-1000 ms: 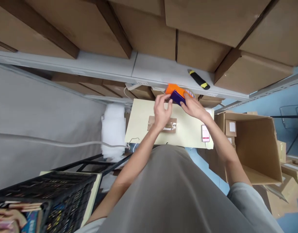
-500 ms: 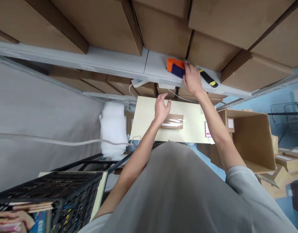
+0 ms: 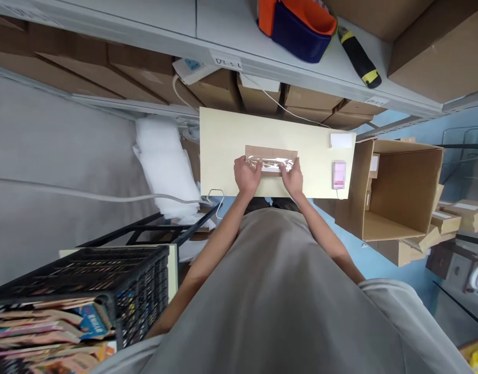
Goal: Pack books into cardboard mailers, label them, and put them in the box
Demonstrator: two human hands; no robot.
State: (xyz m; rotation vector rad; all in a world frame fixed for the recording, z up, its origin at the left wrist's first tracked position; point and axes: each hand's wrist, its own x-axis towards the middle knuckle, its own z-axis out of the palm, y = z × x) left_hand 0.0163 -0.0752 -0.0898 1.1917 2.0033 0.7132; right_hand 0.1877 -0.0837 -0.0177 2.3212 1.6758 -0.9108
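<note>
On the cream tabletop [image 3: 223, 150] lies a small brown cardboard parcel [image 3: 270, 150] with shiny clear tape across its upper face. My left hand [image 3: 248, 176] grips its left end, fingers at the side and thumb on top. At the right end my right hand [image 3: 293, 177] does the same, thumb pressing on the taped face. Above, on the grey shelf, rest an orange and dark blue tape dispenser [image 3: 301, 34] and a black and yellow utility knife [image 3: 359, 58], both apart from my hands.
A phone [image 3: 339, 174] and a white label [image 3: 341, 140] lie at the table's right end. An open carton [image 3: 400, 192] stands beyond it, near several parcels. White wrapping sheets [image 3: 164, 161] hang at left, above a black crate [image 3: 141, 296] of packets. Boxes line the shelves.
My right hand has let go of the tape dispenser, leaving it on the shelf, and come down to the parcel. My left hand has closed on the parcel's left end. The view has tilted down.
</note>
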